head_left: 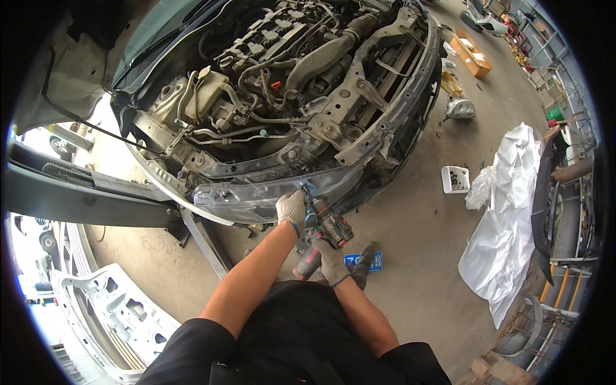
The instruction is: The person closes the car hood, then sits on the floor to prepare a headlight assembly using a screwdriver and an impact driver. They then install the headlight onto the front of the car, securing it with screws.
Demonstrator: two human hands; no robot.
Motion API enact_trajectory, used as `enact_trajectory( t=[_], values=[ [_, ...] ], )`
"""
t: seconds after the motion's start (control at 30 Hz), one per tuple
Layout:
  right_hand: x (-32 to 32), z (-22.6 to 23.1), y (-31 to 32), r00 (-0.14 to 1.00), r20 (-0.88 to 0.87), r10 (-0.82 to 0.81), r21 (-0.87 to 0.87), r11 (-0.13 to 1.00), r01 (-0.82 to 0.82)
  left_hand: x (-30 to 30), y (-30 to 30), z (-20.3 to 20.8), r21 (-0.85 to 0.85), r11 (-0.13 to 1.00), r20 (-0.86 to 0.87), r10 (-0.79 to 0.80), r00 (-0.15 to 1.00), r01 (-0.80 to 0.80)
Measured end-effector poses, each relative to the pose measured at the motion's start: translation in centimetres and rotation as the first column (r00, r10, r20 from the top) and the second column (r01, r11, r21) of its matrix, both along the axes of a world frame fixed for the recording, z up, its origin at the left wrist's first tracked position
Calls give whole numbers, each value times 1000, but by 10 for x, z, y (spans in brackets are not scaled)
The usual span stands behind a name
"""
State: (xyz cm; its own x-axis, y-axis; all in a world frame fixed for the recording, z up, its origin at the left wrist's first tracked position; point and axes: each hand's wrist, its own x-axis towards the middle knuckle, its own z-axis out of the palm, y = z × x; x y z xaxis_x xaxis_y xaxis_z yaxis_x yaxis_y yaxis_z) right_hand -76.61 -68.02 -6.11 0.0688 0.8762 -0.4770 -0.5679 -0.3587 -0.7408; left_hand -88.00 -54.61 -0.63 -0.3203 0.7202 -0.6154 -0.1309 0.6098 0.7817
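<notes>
Concrete workshop floor point(417, 244), grey, stained. Lying on it: small white tray point(455, 179) of dark small parts, near the car's front; crumpled white plastic sheet point(507, 224), toward the right edge; blue flat card point(364, 261) beside a dark shoe; long orange box point(470, 55) at the far right corner; white door panel point(115, 314), near left corner.

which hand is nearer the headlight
Left. The left hand rests on the clear headlight at the car's front. The right hand is lower, apart from it, gripping the handle of the power drill.
</notes>
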Motion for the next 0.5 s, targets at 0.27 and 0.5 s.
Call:
enact_trajectory(
  t=[0.27,0.5],
  values=[
    [3,6,2,993,-115,13,66,998,-6,11,1,20,-81,980,165,191,968,-180],
    [6,21,2,996,-93,4,14,1000,-2,7,1,22,-90,990,119,115,986,-105]
  ],
)
